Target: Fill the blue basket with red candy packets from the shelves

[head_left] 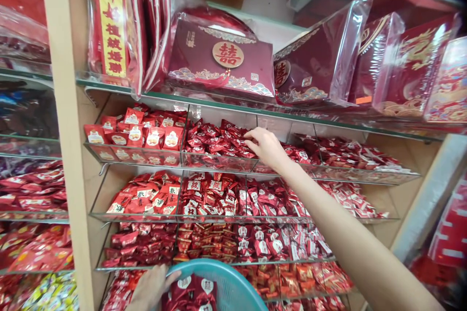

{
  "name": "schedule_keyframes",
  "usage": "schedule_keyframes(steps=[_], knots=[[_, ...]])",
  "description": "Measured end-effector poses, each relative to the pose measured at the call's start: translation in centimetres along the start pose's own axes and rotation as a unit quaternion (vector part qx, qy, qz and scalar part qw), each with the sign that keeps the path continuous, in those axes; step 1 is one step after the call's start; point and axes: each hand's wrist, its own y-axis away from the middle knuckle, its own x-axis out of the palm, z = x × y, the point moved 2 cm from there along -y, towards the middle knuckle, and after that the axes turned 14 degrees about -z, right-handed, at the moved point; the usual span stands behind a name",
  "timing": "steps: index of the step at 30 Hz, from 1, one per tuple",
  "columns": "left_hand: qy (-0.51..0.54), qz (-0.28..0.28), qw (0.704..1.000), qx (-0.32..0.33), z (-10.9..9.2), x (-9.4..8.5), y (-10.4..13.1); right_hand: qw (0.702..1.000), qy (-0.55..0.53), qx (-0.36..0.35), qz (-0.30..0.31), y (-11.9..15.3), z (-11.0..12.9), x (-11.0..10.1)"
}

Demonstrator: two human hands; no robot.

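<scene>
At the bottom of the head view, my left hand (149,287) grips the rim of a teal plastic basket (237,279), thumb lying over its edge. Inside the basket are several dark red candy packets (193,291) with white labels. My right hand (269,149) reaches to the upper candy tray, over the divider area beside small dark red wrapped candies (215,138). Its fingers are bent and slightly apart, close to the candies; nothing shows between them. Whether the fingertips touch a candy is unclear.
Tiered shelves hold red wrapped candies behind a clear front lip (215,160) with dividers. Above, a glass shelf (204,102) carries maroon gift boxes (197,53) and a plastic-wrapped red package (113,24). A wooden post (65,107) stands at left, before more candy shelves.
</scene>
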Motion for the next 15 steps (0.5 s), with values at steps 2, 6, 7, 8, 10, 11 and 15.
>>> schedule_keyframes(steps=[2,6,7,8,10,11,15], knots=[[-0.004,-0.004,1.0,0.0,0.1,0.1,0.0,0.997,0.066,-0.01,0.024,-1.5,-0.4,1.0],[-0.003,-0.002,1.0,-0.014,0.0,0.0,0.2,0.982,0.173,-0.053,0.047,-3.2,-0.5,2.7],[-0.002,0.0,1.0,-0.018,-0.1,-0.2,0.2,0.98,0.18,-0.065,0.046,-3.4,-0.4,3.1],[-0.001,0.001,1.0,-0.021,-0.1,-0.3,0.3,0.98,0.182,-0.072,0.043,-3.4,-0.4,3.4],[0.003,0.0,1.0,-0.025,-0.3,-0.6,0.4,0.981,0.181,-0.067,0.032,-3.5,-0.5,3.6],[0.005,0.0,1.0,-0.028,-0.4,-0.8,0.5,0.982,0.18,-0.057,0.021,-3.4,-0.5,3.6],[0.009,0.006,0.999,-0.035,-0.3,-0.7,0.6,0.99,0.124,-0.008,-0.064,-2.3,-0.1,2.0]])
